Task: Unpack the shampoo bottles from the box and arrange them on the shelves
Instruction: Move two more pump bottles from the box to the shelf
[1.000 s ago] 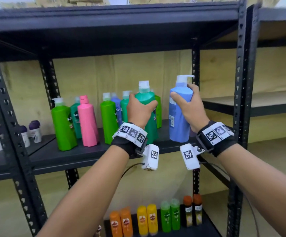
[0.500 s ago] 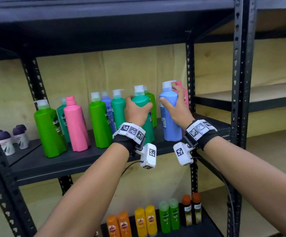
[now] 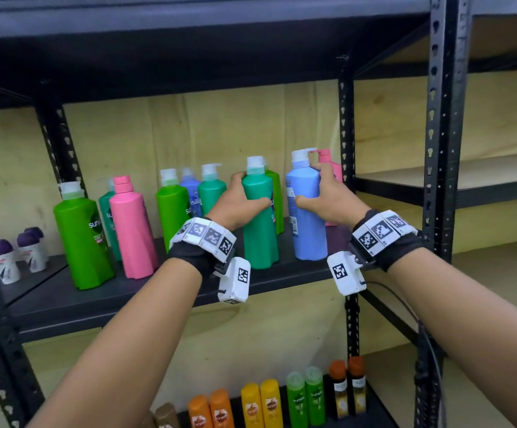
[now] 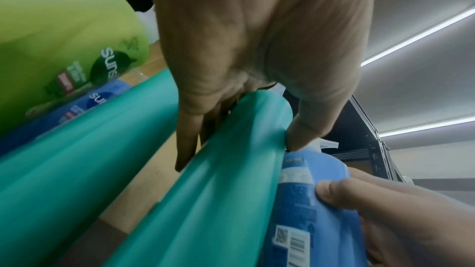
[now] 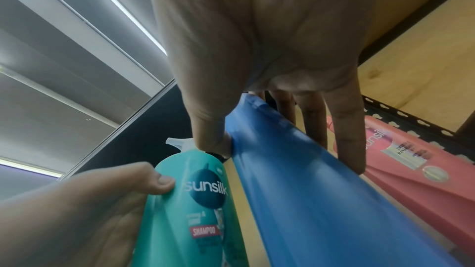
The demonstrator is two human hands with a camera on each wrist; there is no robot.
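A teal shampoo bottle stands upright on the black shelf, and my left hand grips its shoulder, thumb in front and fingers behind. Right beside it stands a blue pump bottle, held near the top by my right hand. In the left wrist view my left hand wraps the teal bottle, with the blue bottle touching it. From the right wrist, my right hand clasps the blue bottle between the teal bottle and a pink bottle.
Several more bottles fill the shelf to the left: a green bottle, a pink bottle and others behind. Small purple-capped deodorants sit far left. A black upright post stands right of my right wrist. Small bottles line the lower shelf.
Both hands have come down and forward with their bottles. The blue bottle, raised a second ago, now stands on the shelf in front of the pink one, close beside the teal bottle.
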